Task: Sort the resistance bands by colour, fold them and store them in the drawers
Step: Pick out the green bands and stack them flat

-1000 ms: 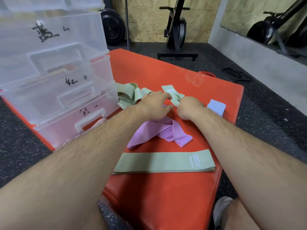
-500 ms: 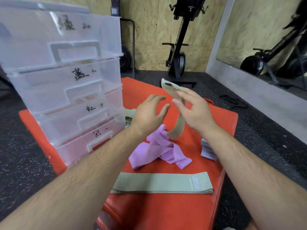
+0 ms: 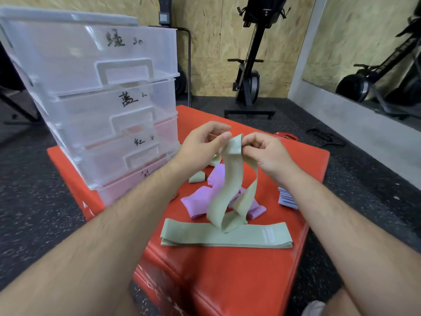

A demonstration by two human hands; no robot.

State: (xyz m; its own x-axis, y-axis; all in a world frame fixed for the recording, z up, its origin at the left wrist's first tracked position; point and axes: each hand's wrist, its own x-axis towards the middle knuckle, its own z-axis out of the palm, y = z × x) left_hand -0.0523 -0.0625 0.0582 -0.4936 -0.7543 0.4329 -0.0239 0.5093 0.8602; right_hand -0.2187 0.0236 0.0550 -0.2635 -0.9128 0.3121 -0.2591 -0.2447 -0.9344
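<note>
Pinches the top fold of the held green band [image 3: 227,190] between thumb and forefinger of the left grip [image 3: 200,144]; closed on the band. Pinches the same fold from the other side with the right grip [image 3: 264,151], fingers curled; likewise closed on the band. Holds it up above the red mat [image 3: 227,281], both grips almost meeting at the fold.

Below the grips: band hanging as a twisted loop, lower end over the flat green bands [image 3: 262,238]; touching them or just clear, cannot tell. Flat green bands laid out lengthwise in layers across the near part of the mat.

Behind the hanging loop: crumpled purple band [image 3: 196,201] on the mat. Beside it, under the left wrist: small folded green piece [image 3: 197,177]. To the right, near the mat's right edge: folded pale blue band [image 3: 287,198].

Further left: clear drawer unit [image 3: 102,99] on the mat's far left corner, four stacked drawers, handwritten marks on each front.

Beyond the mat: dark speckled floor [image 3: 34,201], exercise machine [image 3: 248,83] against a chipboard wall.
</note>
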